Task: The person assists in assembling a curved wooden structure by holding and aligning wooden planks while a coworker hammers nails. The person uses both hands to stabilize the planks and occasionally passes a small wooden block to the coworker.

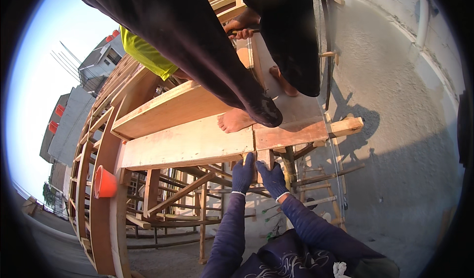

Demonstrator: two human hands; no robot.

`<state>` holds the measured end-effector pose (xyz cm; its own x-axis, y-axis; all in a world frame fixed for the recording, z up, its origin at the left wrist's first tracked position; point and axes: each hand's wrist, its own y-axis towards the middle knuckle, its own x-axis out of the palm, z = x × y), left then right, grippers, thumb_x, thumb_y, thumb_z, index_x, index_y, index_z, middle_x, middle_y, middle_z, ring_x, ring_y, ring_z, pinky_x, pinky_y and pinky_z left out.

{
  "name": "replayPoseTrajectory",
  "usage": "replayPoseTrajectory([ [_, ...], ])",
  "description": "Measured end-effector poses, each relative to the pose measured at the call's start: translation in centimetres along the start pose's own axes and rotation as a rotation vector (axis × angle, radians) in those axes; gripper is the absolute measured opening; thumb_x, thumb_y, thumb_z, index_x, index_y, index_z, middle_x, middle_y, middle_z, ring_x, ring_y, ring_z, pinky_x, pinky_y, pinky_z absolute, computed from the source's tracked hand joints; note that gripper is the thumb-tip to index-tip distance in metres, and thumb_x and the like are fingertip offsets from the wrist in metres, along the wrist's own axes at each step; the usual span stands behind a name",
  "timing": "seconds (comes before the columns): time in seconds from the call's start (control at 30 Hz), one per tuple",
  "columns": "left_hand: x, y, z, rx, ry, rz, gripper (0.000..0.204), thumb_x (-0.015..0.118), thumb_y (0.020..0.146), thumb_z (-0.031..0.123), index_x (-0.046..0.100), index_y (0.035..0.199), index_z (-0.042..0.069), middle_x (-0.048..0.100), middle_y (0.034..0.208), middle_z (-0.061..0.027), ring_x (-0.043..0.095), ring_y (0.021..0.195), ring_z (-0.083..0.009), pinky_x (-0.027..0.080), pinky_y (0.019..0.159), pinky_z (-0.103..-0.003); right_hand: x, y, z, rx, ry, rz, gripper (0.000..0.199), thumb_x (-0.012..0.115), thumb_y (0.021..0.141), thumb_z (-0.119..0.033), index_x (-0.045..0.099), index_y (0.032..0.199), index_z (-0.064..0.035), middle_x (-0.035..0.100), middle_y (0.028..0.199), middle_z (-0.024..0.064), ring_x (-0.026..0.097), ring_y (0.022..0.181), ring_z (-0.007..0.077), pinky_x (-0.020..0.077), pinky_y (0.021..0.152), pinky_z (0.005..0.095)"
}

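My left hand (242, 174), in a dark blue glove, is closed at the near edge of a long pale wooden board (187, 143), its fingertips against the wood. Close beside it, my right hand (273, 178), gloved alike, grips a short upright wooden batten (265, 158) under the seam between boards. To the right of that seam lies a shorter, redder board (291, 134). The undersides of both grips are hidden.
Someone in dark trousers (197, 41) stands barefoot on the boards; a hand (242, 33) behind holds a dark-handled tool. A person in a yellow-green shirt (145, 53) is at the left. An orange bucket (105, 182) hangs by the formwork. Poles and braces (182, 194) stand below.
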<state>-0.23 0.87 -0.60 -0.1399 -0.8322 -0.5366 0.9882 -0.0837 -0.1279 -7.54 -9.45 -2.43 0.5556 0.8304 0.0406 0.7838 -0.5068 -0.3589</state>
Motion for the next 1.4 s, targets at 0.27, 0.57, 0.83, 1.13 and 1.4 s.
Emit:
replayPoseTrajectory([
  [0.27, 0.3, 0.7, -0.6, 0.003, 0.039, -0.026, 0.07, 0.059, 0.099, 0.058, 0.072, 0.109, -0.01, 0.073, 0.098, -0.0317, 0.072, 0.095, -0.0419, 0.052, 0.086, -0.046, 0.2, 1.5, 1.8, -0.012, 0.062, -0.021, 0.069, 0.078, 0.086, -0.05, 0.061, 0.116, 0.0084, 0.074, 0.107, 0.0192, 0.073, 0.101, 0.0297, 0.0547, 0.088, 0.0399],
  [0.57, 0.1, 0.1, 0.3, -0.02, 0.024, -0.019, 0.068, 0.057, 0.101, 0.056, 0.071, 0.111, -0.01, 0.074, 0.096, -0.0229, 0.069, 0.092, -0.0264, 0.051, 0.086, -0.039, 0.0, 0.8, 0.8, -0.009, 0.05, -0.004, 0.066, 0.08, 0.085, -0.047, 0.061, 0.117, 0.0076, 0.074, 0.106, 0.0177, 0.073, 0.1, 0.0284, 0.0549, 0.087, 0.0388],
  [0.83, 0.3, 0.4, -0.8, 0.002, -0.002, -0.029, 0.066, 0.058, 0.101, 0.055, 0.072, 0.108, -0.009, 0.073, 0.09, -0.0217, 0.068, 0.087, -0.0275, 0.052, 0.083, -0.04, 0.4, 1.6, 2.4, -0.015, 0.029, -0.01, 0.07, 0.079, 0.084, -0.052, 0.062, 0.118, 0.0068, 0.074, 0.109, 0.0191, 0.073, 0.101, 0.0302, 0.0552, 0.088, 0.0405],
  [1.13, 0.9, 1.3, -2.4, -0.019, 0.042, 0.037, 0.071, 0.058, 0.099, 0.058, 0.071, 0.112, -0.011, 0.075, 0.099, -0.0251, 0.071, 0.095, -0.0297, 0.052, 0.087, -0.041, 0.1, 1.5, 2.2, -0.034, 0.065, -0.061, 0.068, 0.08, 0.085, -0.049, 0.063, 0.12, 0.0062, 0.074, 0.109, 0.0174, 0.072, 0.098, 0.0272, 0.0554, 0.087, 0.0391],
  [1.4, 1.3, 1.7, -3.3, 0.009, 0.094, 0.056, 0.072, 0.056, 0.099, 0.058, 0.07, 0.115, -0.011, 0.074, 0.103, -0.0287, 0.071, 0.103, -0.0371, 0.051, 0.092, -0.043, 0.0, 1.5, 1.7, -0.065, 0.089, -0.093, 0.061, 0.079, 0.087, -0.046, 0.065, 0.117, 0.0053, 0.074, 0.107, 0.0153, 0.072, 0.096, 0.0255, 0.0553, 0.084, 0.0376],
])
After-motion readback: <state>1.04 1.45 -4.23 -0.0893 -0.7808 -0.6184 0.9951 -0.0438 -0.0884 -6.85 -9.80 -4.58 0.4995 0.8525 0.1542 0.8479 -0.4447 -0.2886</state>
